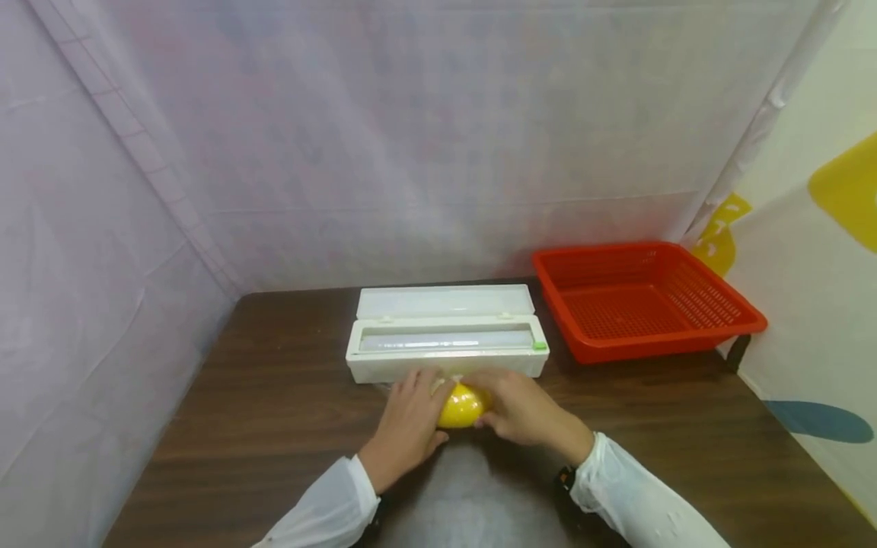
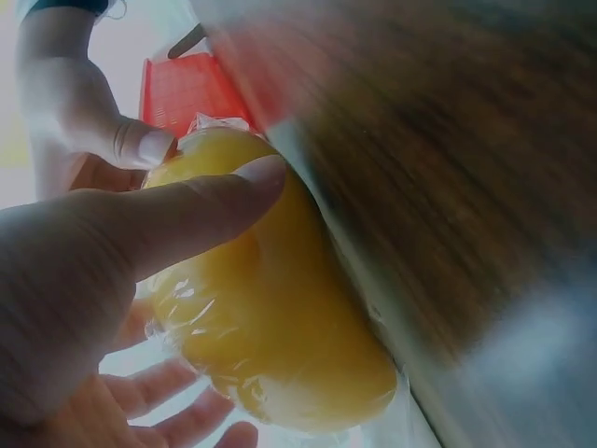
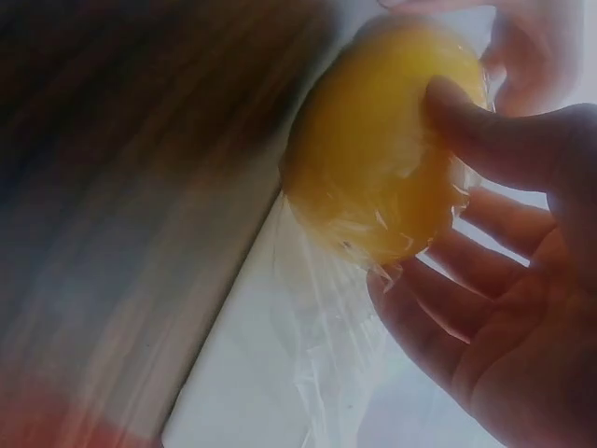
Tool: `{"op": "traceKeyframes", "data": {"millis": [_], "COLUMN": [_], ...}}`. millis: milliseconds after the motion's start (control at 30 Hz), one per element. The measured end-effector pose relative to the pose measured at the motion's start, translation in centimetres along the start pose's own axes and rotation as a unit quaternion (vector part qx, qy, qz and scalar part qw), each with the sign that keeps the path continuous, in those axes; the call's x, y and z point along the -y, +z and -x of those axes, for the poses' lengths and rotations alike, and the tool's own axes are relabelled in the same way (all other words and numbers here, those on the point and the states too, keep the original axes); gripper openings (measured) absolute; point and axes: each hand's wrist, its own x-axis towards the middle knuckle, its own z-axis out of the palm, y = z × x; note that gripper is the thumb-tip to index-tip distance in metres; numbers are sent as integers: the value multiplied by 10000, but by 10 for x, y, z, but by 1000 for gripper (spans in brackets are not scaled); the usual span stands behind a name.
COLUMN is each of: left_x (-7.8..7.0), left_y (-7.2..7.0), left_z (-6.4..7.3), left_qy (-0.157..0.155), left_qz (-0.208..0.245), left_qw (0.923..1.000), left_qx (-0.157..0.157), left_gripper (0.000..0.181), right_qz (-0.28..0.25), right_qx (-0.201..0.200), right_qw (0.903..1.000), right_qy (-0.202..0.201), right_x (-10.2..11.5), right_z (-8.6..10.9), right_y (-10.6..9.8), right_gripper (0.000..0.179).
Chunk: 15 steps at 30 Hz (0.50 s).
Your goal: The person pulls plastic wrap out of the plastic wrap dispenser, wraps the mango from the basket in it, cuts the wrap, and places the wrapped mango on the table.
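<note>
Both hands hold a smooth, rounded yellow fruit (image 1: 461,406) wrapped in clear cling film, just in front of a white cling film dispenser (image 1: 448,371). My left hand (image 1: 409,417) grips it from the left. In the left wrist view its thumb (image 2: 210,210) lies across the yellow skin, with the other fingers behind. From the right, my right hand (image 1: 524,407) holds the other end, its thumb (image 3: 485,135) pressed on the wrapped surface. A loose strip of cling film (image 3: 326,327) trails from the fruit over the white dispenser in the right wrist view.
The dispenser's lid (image 1: 445,301) is raised at the back. A film roll (image 1: 445,340) lies inside, with a green slider (image 1: 540,345) at the right end. A red perforated basket (image 1: 585,348) stands at the back right of the brown wooden table (image 1: 274,411), against the draped walls.
</note>
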Motion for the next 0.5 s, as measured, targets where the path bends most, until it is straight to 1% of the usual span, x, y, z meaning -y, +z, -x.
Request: {"op": "traceKeyframes", "data": {"millis": [200, 367, 500], "left_x": [3, 7, 10], "left_y": [6, 12, 12], "left_z": [-4, -5, -9], "left_qy": [121, 136, 194], "left_qz": [-119, 22, 150], "left_qw": [9998, 9996, 9993], "left_qx": [-58, -248, -266], "left_gripper": [90, 94, 91], "right_qz": [-145, -227, -221], "right_qx": [76, 262, 473], "right_qw": [9997, 9991, 9981], "right_qy": [155, 261, 340], "right_x": [-5, -9, -12], "right_z": [-5, -9, -13], "right_y": [1, 0, -4], "right_gripper": [58, 54, 53]}}
